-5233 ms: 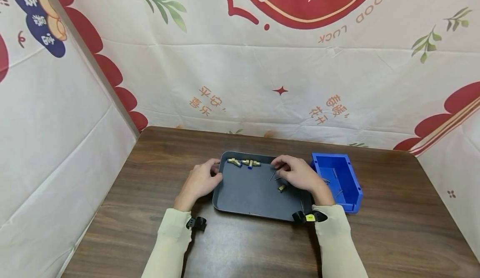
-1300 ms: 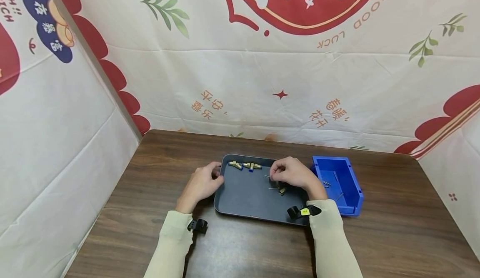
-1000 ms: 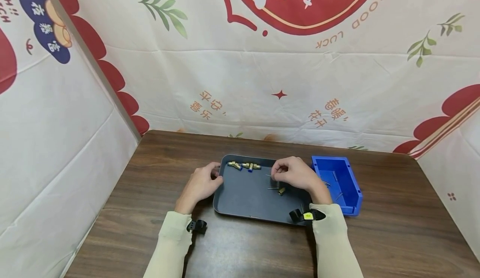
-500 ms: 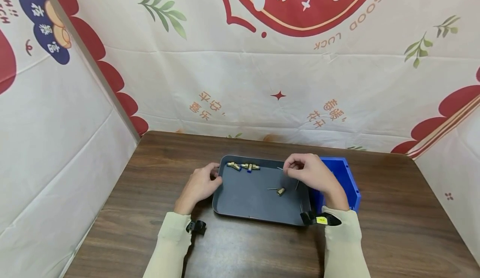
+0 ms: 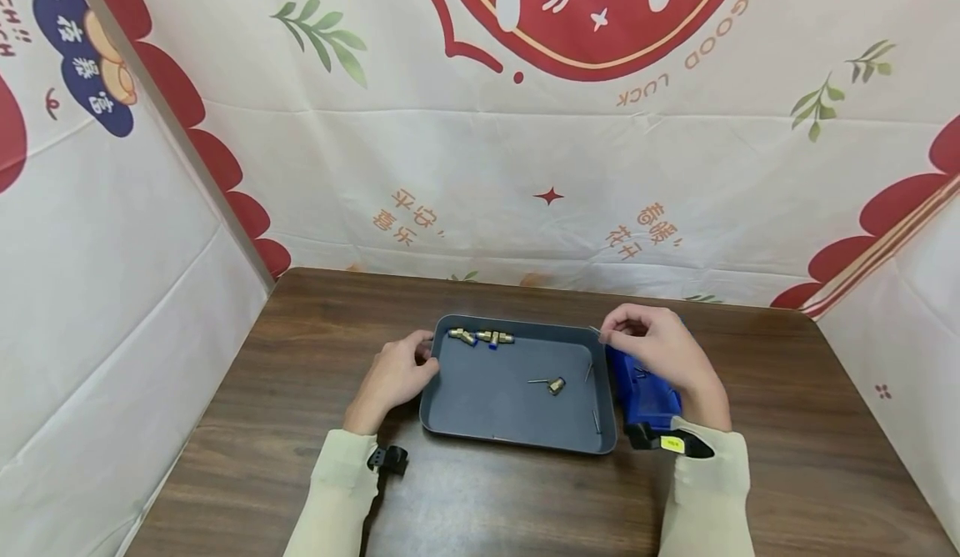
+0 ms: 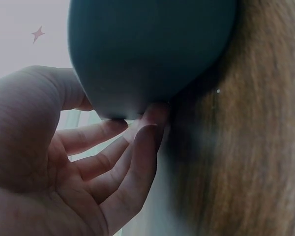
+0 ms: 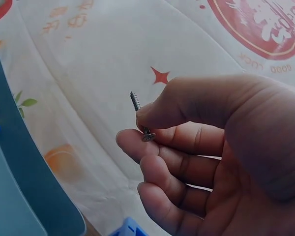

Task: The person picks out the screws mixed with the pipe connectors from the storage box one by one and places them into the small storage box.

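My right hand [image 5: 663, 353] pinches a small metal screw [image 7: 135, 102] between thumb and forefinger, its threaded end pointing up and its head low in the right wrist view. It is raised over the blue bin [image 5: 651, 405], hiding much of it. At the left end of the dark grey tray [image 5: 487, 411], my left hand [image 5: 392, 380] grips the rim, thumb on one side and fingertips against the outer wall. Inside the tray, several screws lie at the right, one screw [image 5: 597, 421] near the front corner and another [image 5: 538, 381] beside a brass fitting [image 5: 556, 386].
Brass fittings with blue ends [image 5: 495, 338] lie along the tray's back wall. The blue bin stands right beside the tray, with small screws [image 5: 642, 370] in it. A printed cloth [image 5: 480, 165] hangs behind the wooden table [image 5: 247, 449].
My right hand has moved right and up from over the tray to over the blue bin, with the screw between its fingers. The left hand has stayed at the tray's edge.
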The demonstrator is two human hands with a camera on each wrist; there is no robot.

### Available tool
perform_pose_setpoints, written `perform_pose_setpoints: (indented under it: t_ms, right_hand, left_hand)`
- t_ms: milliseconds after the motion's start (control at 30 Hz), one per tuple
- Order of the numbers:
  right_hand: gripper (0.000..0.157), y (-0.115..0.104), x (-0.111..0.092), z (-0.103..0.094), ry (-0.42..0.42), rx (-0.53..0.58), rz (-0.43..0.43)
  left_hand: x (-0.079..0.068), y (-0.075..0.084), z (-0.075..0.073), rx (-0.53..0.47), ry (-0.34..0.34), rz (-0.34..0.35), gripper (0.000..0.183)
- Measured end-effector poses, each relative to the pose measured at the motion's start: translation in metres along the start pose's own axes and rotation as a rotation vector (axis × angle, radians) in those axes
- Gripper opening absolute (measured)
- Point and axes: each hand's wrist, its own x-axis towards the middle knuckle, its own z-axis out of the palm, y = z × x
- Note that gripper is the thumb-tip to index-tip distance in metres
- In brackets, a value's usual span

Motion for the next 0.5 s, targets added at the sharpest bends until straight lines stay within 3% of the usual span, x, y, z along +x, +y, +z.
perform_pose_setpoints:
  t_ms: [500]
  right_hand:
    - [0.012, 0.023, -0.016, -0.024, 0.139, -0.146, 0.081]
  left_hand:
    - [0.002, -0.002, 0.001, 0.005, -0.007, -0.014, 0.048]
